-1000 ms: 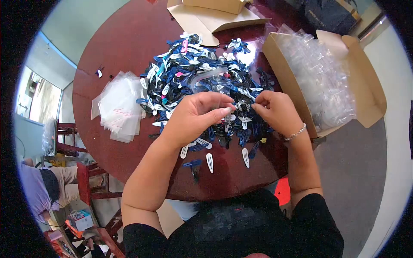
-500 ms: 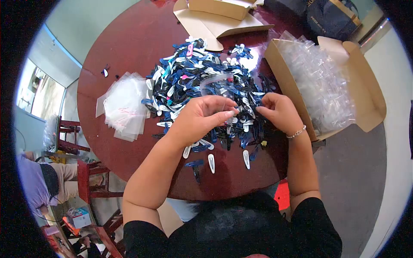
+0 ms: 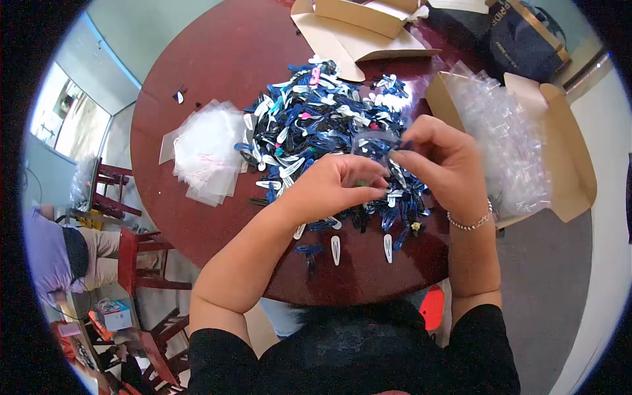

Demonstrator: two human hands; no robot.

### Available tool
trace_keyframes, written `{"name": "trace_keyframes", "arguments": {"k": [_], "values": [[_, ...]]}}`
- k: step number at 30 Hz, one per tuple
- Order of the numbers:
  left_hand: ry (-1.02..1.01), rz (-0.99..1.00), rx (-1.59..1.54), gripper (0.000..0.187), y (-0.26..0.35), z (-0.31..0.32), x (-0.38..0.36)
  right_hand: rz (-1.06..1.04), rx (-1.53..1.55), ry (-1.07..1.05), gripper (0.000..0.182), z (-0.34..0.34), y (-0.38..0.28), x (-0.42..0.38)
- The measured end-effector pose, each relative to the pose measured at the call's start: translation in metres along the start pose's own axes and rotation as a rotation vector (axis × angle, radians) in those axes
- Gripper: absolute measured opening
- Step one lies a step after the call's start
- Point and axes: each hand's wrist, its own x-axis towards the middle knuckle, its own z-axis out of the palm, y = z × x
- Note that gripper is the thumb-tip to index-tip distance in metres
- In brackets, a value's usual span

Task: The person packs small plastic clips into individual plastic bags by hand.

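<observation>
A small clear plastic bag (image 3: 374,139) is held up over a heap of hair clips (image 3: 316,125) in blue, white and black. My left hand (image 3: 329,189) grips its lower part, thumb and fingers closed together. At the bag's upper right edge, the thumb and fingers of my right hand (image 3: 447,164) pinch the plastic. Whatever is inside the bag is hard to make out behind my fingers. Two white snap clips, a left one (image 3: 336,250) and a right one (image 3: 388,248), lie apart near the table's front edge.
Flat clear bags (image 3: 207,155) lie stacked left of the heap on the round red table (image 3: 178,224). A cardboard box (image 3: 454,99) full of filled clear bags stands at right, another open box (image 3: 359,20) behind. Wooden stools (image 3: 131,263) and a seated person are at left.
My right hand has moved in to the left and now pinches the bag's upper edge. My left hand still holds the bag. The view has shifted slightly.
</observation>
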Motion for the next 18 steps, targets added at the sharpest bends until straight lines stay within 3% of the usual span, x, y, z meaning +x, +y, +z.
{"name": "trace_keyframes", "arguments": {"k": [2, 7, 9, 12, 14, 16, 17, 18], "values": [[-0.053, 0.05, 0.157, 0.033, -0.005, -0.004, 0.001, 0.029, -0.023, -0.042, 0.013, 0.006, 0.01, 0.008], [0.004, 0.048, 0.087, 0.034, -0.008, -0.004, 0.002, 0.099, 0.155, 0.043, 0.021, 0.006, 0.019, 0.008], [0.012, 0.034, 0.077, 0.035, -0.004, -0.003, 0.001, 0.091, 0.27, 0.044, 0.032, 0.001, 0.032, 0.007], [-0.008, -0.015, 0.193, 0.034, 0.01, -0.001, -0.002, -0.019, 0.086, -0.172, 0.061, 0.0, 0.039, 0.003], [0.011, -0.004, 0.319, 0.036, 0.009, -0.003, -0.003, -0.116, -0.035, -0.288, 0.044, 0.003, 0.046, 0.001], [0.0, -0.033, 0.309, 0.036, 0.006, -0.003, -0.003, -0.333, -0.108, -0.26, 0.023, 0.007, 0.053, 0.003], [0.001, -0.019, 0.318, 0.035, 0.008, -0.002, -0.004, -0.356, -0.156, -0.13, 0.009, 0.011, 0.05, 0.002], [0.021, 0.074, 0.261, 0.037, 0.001, -0.001, -0.002, -0.284, -0.223, -0.081, 0.009, 0.009, 0.044, -0.001]]}}
